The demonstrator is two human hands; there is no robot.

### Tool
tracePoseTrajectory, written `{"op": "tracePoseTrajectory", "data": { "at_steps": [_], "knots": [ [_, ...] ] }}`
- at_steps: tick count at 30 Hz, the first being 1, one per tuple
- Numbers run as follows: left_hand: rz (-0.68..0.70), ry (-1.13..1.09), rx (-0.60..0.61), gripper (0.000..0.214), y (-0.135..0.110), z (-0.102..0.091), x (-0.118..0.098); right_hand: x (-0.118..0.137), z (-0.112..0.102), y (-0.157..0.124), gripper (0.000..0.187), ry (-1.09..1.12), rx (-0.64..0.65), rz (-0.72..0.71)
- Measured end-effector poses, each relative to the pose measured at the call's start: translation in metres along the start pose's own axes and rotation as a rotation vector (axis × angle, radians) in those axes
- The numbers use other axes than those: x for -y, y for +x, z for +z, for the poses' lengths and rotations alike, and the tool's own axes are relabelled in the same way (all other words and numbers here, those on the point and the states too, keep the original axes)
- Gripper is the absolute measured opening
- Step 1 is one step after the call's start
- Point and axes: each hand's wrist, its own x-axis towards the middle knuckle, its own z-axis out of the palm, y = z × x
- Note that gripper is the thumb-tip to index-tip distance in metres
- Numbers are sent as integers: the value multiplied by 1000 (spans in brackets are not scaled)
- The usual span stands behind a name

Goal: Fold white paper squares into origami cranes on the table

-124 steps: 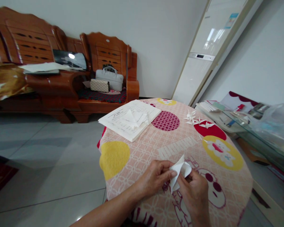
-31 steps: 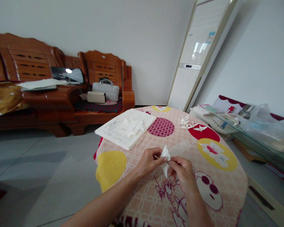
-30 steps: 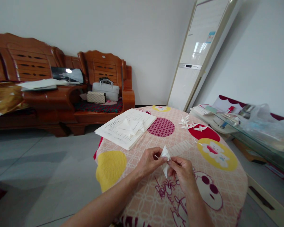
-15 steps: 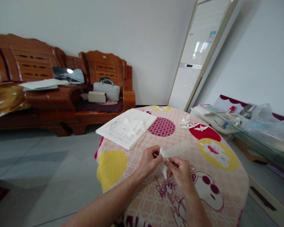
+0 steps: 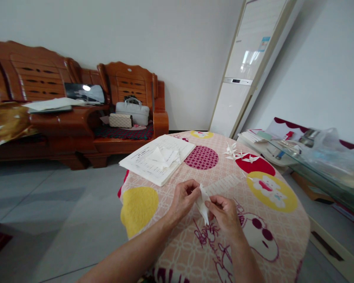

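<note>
A small folded white paper (image 5: pixel 203 204) is held up between my two hands, above the patterned tablecloth (image 5: pixel 183 243). My left hand (image 5: pixel 185 198) pinches its upper left part. On its right edge, my right hand (image 5: pixel 224 212) grips it between thumb and fingers. The paper's narrow tip points down toward me; parts of it are hidden by the fingers. Just beyond the hands lies a strip of printed paper (image 5: pixel 224 184). Several folded paper cranes (image 5: pixel 238 155) rest at the far right of the table.
A stack of printed sheets (image 5: pixel 144 161) with folded paper pieces (image 5: pixel 163 157) on top lies at the table's far left. To the right stands a glass-topped table (image 5: pixel 306 167) with a plastic bag (image 5: pixel 330 153). Wooden chairs (image 5: pixel 126 86) and a tall air conditioner (image 5: pixel 238 78) stand behind.
The folded paper has turned slightly, showing a broader face between the hands. My left fingers have shifted a little on its upper edge; both hands keep hold.
</note>
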Motion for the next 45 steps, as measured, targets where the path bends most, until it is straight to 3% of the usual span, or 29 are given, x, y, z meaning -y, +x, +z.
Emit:
{"op": "tracePoseTrajectory", "data": {
  "at_steps": [5,11,16,19,22,24,27,33,39,45],
  "knots": [
    [-16,32,-5,31,5,-2,4,1,3,-1,27,73,29,53],
    [-315,-179,362,37,9,-4,6,0,4,2,31,178,-99,207],
    [-335,-95,484,37,24,-8,12,-8,-7,6,35,44,-62,286],
    [-285,41,537,32,40,-10,19,-9,-16,11,31,-207,-135,158],
    [-216,190,571,30,54,-13,25,-6,-22,17,57,-414,-204,-81],
    [-187,263,607,32,60,-14,26,-3,-24,20,67,-511,-164,-240],
    [-132,333,672,32,68,-15,24,-5,-26,27,66,-622,-57,-415],
    [4,410,708,34,81,-17,26,-20,-33,41,40,-704,56,-428],
    [139,509,549,37,80,-21,30,-23,-39,54,28,-726,161,-418],
    [85,458,616,22,68,-30,24,-28,-45,59,27,-704,213,-432]
  ]
}}
